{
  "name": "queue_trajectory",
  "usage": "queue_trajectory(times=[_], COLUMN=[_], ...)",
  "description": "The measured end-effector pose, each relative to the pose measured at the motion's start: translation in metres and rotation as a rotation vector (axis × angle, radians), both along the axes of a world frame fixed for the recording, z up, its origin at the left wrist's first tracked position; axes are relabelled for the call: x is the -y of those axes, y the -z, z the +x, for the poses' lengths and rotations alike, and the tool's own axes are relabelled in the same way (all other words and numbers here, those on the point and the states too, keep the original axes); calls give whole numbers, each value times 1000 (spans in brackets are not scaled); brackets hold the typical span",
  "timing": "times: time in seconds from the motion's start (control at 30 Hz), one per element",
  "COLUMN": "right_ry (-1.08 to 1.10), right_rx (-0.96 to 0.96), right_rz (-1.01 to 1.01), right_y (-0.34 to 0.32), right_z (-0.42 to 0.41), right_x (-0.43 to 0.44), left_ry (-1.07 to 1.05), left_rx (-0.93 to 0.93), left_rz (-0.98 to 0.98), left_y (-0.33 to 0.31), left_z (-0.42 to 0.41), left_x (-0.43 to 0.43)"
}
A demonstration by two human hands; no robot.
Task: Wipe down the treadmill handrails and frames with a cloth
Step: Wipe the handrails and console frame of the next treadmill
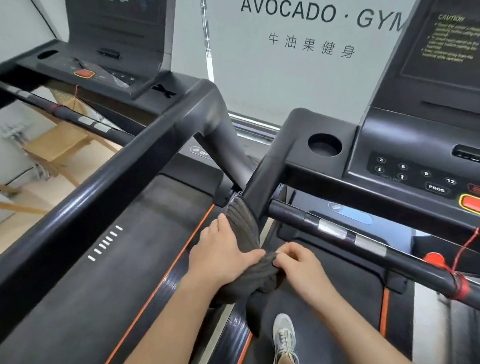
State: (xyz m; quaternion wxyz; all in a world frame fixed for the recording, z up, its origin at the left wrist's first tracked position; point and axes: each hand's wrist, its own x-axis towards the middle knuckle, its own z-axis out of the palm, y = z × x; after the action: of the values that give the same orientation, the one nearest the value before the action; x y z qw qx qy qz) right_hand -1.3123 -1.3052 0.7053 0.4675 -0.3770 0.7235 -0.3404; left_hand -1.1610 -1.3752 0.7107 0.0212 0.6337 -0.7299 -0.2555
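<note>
1. The fingers (221, 229) of the left hand (222, 254) lie pressed together along the left flank of the dark grey ribbed cloth (243, 231). The thumb crosses over its top, so the hand clasps the cloth.
2. The fingers (284, 255) of the right hand (300, 263) are curled and pinch a fold of the cloth at its near end.
3. The cloth is draped over the black side handrail (263, 180), just below the point where the rail leaves the black console housing (327, 128). A loose tail hangs down on the near side. The rail under the cloth is hidden.
4. Step in hand, as judged: wiping this side handrail, with the cloth near its upper end.
5. The next move likely calls for both hands to hold the cloth wrapped and draw it along the rail under even pressure, gathering the hanging tail.
6. Parts that appear to remain: the black front crossbar with silver plates (331, 230), where the red safety cord (456, 257) could snag the cloth, and the long black handrail of the neighbouring treadmill (96, 193).
</note>
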Motion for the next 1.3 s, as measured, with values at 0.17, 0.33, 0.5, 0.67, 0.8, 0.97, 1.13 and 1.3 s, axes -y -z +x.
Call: queue_trajectory(times=[0.17,0.33,0.5,0.67,0.8,0.97,1.13,1.3], right_ry=[68,4,-224,-399,-879,-902,-776,-793], right_rx=[224,267,-590,-725,-865,-1055,-1243,-1120], right_rz=[126,146,-158,-596,-570,-668,-609,-671], right_y=[16,5,-10,-9,1,13,3,-3], right_z=[-14,1,-26,-34,-9,-22,-61,-35], right_x=[14,40,48,78,91,99,136,137], left_ry=[3,72,92,17,-18,-123,-117,-106], left_rx=[291,295,204,237,203,339,416,354], left_rz=[-346,-295,-264,-283,-210,-261,-337,-368], left_y=[13,16,18,13,11,11,23,27], left_z=[-53,-81,-75,-38,8,-6,-64,-65], left_x=[14,61,61,12,-34,-32,20,20])
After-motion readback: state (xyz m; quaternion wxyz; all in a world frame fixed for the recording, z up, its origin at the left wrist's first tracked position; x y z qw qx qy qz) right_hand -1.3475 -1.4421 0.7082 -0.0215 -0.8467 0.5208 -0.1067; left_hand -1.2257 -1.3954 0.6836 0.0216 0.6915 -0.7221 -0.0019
